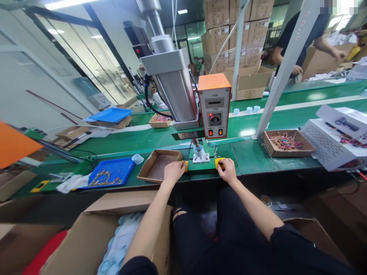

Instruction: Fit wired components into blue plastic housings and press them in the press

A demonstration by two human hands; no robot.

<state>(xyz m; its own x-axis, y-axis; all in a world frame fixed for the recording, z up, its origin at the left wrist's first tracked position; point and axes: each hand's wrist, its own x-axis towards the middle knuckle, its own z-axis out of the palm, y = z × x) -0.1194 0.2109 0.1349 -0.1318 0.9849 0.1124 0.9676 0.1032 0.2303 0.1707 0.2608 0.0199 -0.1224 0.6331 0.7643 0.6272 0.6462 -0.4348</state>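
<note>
Green bench [249, 156], its front edge running just before my wrists, dark gap and my knees below. Left limit: an open cardboard tray [159, 163], just beside my left hand [174, 170]; beyond it, one loose pale blue cup [137, 159] and a blue tray [126, 168] of small metal parts. Right limit: a stretch of bench top, then a cardboard box of wired parts [289, 152], well apart from my right hand [228, 170]. Overhead: a press cylinder [179, 95] and an orange-topped control box [214, 110], both above hand height, with a gap between my hands. Left hand: one, fingers part-curled, fingertips touching the left yellow block [186, 166]; pinched or merely pressed, I cannot tell. Right hand: one, fingers bent over the right yellow block [217, 164], in contact; firmness of hold, likewise, I cannot tell. Pale blue cup [198, 151]: one, upright on a metal plate [201, 158] under the press tip, between my two hands and slightly beyond them, touched by neither.
</note>
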